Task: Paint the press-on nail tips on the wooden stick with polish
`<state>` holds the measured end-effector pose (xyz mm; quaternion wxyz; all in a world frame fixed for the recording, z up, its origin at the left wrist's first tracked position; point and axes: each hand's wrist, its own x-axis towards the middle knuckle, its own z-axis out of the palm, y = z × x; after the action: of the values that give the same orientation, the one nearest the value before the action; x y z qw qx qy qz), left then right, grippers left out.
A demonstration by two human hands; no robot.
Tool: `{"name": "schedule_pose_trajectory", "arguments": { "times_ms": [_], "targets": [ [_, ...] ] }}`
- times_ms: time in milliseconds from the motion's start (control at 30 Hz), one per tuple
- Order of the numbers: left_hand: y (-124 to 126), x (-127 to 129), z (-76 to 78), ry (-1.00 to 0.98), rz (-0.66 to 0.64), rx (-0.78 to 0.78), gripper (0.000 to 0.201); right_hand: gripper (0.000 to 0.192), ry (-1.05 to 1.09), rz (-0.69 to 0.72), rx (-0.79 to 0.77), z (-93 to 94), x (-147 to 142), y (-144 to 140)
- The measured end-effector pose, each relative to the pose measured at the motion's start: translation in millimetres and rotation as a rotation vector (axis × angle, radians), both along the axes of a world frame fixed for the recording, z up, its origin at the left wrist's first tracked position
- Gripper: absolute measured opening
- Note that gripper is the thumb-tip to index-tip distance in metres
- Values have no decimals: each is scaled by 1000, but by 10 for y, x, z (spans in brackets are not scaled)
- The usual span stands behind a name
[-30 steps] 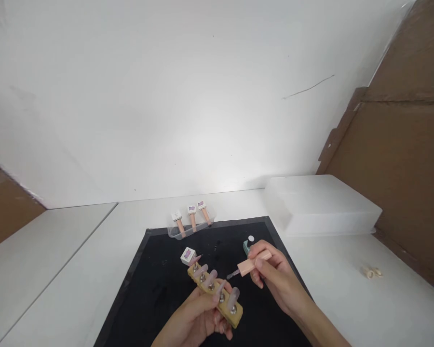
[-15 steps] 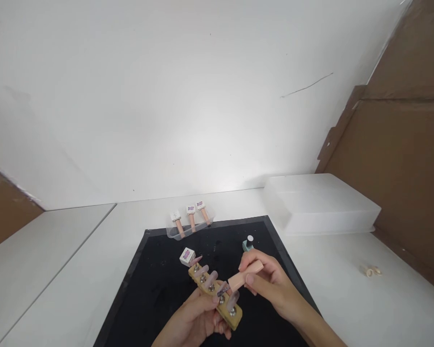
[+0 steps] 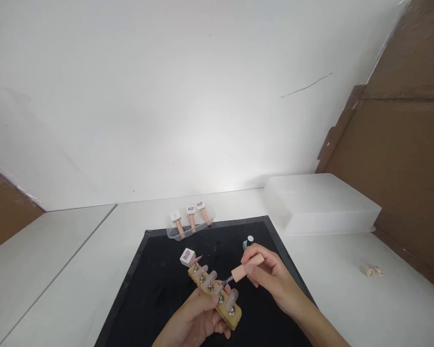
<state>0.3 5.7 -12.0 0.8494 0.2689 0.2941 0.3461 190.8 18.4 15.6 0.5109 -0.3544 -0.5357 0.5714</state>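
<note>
We grip the yellow strip (image 3: 226,311) of nail tips (image 3: 210,278) in our left hand (image 3: 198,315), above the black mat (image 3: 155,279); our right hand (image 3: 271,277) pinches the pink brush handle (image 3: 244,270), bristles (image 3: 226,282) at one tip, perhaps touching it.

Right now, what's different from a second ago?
The right hand moved the peach brush left and slightly down to the second-nearest fake nail, then drew it back a little. Nothing was picked up or let go. The left hand still holds the yellow strip and the clear tray stayed put.
</note>
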Motion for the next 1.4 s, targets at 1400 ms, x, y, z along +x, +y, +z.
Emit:
{"name": "schedule_pose_trajectory", "arguments": {
  "times_ms": [1400],
  "targets": [
    [24,-68,105,85,83,77,24,24,257,-95,-137,26,-12,16]
  ]
}}
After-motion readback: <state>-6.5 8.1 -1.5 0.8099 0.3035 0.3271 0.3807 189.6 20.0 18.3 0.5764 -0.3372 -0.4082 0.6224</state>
